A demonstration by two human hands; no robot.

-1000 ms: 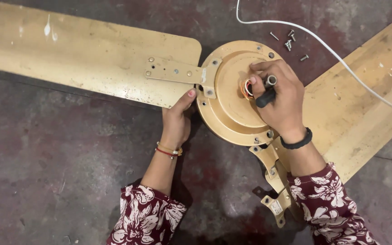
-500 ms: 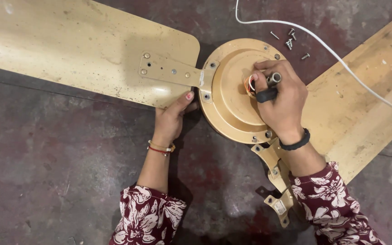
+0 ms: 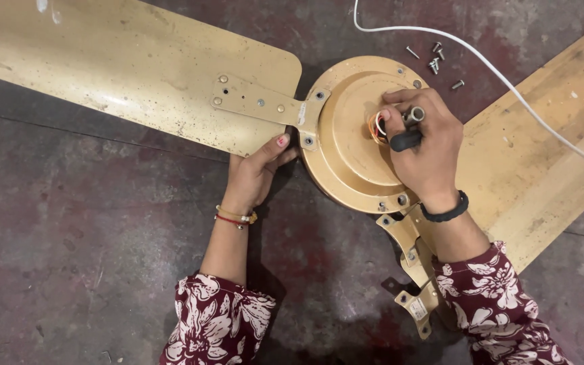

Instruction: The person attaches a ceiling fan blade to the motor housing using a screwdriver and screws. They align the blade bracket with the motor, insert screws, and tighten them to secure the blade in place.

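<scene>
Gripping black-handled tool (image 3: 407, 138) over fan motor housing (image 3: 349, 145): right hand (image 3: 427, 152); left hand (image 3: 255, 172) open, touching blade (image 3: 136, 67) edge.

Ceiling fan motor housing (image 3: 353, 142): round, gold-painted, lying flat on the floor; blade brackets bolted to its rim; orange and white wires (image 3: 377, 126) at its centre; tool (image 3: 410, 128): black-handled with a metal tip, resting over the housing's centre.
</scene>
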